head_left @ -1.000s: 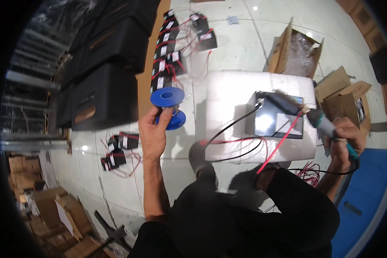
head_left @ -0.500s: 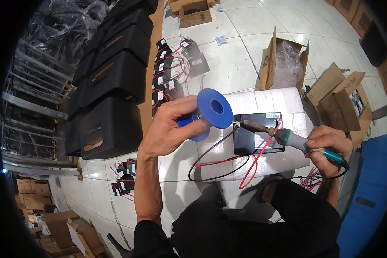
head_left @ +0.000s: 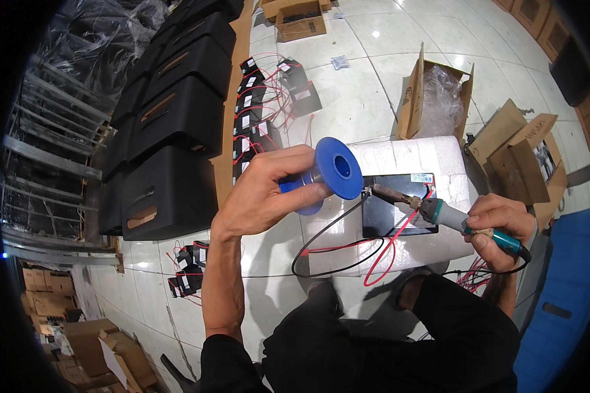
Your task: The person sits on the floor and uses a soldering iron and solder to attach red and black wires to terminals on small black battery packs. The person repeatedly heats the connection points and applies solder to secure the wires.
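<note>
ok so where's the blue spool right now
In the head view the blue spool is held up in the left hand, just left of the soldering iron tip, above the white foam block.

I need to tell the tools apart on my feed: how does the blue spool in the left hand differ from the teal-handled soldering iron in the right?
The blue plastic solder spool is short and round with wide flanges; the teal-handled soldering iron is long and thin. The left hand wraps the spool's core, while the right hand grips the iron's rear handle like a pen. Both are held above the black battery.
</note>
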`<state>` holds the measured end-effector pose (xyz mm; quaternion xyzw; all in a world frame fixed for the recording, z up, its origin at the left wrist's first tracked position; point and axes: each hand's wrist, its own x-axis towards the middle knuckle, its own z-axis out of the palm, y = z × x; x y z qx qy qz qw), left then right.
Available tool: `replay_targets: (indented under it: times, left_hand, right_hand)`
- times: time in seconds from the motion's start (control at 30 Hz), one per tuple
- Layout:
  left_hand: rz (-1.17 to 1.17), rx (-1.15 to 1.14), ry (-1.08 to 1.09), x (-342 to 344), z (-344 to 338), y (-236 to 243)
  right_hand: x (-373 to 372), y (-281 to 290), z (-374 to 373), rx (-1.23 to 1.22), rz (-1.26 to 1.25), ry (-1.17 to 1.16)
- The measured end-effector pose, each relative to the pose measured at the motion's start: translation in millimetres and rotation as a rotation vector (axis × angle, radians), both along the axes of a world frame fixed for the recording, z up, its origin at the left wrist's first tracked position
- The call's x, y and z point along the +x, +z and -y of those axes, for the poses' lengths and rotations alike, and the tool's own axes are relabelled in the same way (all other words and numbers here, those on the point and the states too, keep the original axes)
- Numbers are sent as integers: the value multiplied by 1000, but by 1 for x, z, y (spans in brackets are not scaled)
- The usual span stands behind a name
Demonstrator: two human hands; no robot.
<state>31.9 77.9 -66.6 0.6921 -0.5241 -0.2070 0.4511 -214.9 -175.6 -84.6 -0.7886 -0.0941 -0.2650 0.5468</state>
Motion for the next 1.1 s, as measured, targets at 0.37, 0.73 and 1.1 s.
replay_targets:
  times: [0.37,0.73,1.1]
  left_hand:
    - [-16,2,-12,0,0,2]
    - [27,126,-5,4,-2,7]
    - [16,129,0,1,-2,9]
  right_hand:
    - [2,0,-1,-80,38,16]
    - [6,14,-3,-287,76,81]
    - [12,20,-1,-358,118,99]
